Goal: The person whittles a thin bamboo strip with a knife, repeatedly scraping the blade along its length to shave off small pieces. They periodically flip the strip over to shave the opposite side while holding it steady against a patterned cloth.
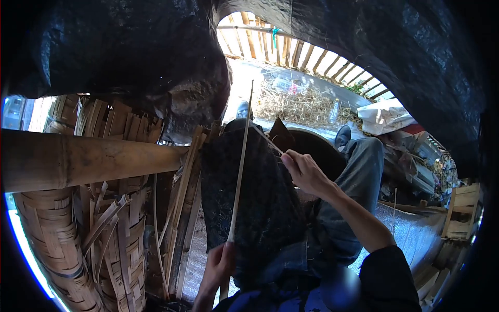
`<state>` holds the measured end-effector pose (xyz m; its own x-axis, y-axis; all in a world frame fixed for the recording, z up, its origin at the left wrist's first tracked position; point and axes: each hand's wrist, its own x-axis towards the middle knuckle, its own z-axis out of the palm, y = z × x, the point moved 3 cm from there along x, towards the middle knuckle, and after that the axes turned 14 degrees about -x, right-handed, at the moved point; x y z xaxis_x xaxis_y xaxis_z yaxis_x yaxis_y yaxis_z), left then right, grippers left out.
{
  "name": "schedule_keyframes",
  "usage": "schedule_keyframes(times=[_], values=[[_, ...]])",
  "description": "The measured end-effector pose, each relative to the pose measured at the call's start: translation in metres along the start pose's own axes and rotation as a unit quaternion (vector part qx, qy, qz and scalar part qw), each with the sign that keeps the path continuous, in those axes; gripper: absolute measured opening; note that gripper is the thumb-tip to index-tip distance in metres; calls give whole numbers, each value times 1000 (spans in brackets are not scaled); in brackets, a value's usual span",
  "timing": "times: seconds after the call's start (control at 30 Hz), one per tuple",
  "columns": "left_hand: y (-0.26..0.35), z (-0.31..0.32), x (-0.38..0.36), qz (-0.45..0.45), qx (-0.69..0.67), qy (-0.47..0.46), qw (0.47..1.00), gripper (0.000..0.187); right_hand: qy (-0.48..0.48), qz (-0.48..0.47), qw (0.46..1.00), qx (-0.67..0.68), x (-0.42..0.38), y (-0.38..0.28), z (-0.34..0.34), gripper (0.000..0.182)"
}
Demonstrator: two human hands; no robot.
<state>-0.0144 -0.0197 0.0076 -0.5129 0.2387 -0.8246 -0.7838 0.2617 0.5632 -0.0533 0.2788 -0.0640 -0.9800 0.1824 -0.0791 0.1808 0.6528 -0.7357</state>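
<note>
A long bamboo strip (241, 177) stands tilted over my lap, its thin end pointing forward. My left hand (221, 265) is closed around its lower part, and a short length shows below the fist. With fingers pinched, my right hand (307, 172) holds a thin, pale, narrow piece (274, 145) that slants up and left toward the strip; I cannot tell whether it is a knife or another sliver. Beneath the strip, a dark cloth (249, 203) covers my left thigh. Bent out to the right is my other leg, in jeans (358, 171).
A thick bamboo pole (93, 160) juts in from the left above woven bamboo (57, 234) and split slats (179, 229). Dark plastic sheeting (119, 52) hangs overhead. A round dark container (317, 151) sits between my legs. Straw (291, 101) and a plastic bottle (333, 112) lie ahead.
</note>
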Motion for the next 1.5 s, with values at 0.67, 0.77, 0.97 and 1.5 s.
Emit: schedule_keyframes(times=[0.67, 0.77, 0.97, 1.5], values=[[-3, 30, 10, -62, -105, -104, 987, 44, -129, -53, 987, -80, -27, -46, 24, 35], [3, 43, 23, -54, -110, -97, 988, 42, -128, -41, 985, -104, -32, -45, 21, 38], [6, 52, 29, -32, -40, -71, 996, 39, -124, -29, 984, -124, -34, -32, 23, 43], [11, 48, 25, -117, -167, -90, 975, 35, -100, -59, 989, -92, -43, -26, 23, 43]])
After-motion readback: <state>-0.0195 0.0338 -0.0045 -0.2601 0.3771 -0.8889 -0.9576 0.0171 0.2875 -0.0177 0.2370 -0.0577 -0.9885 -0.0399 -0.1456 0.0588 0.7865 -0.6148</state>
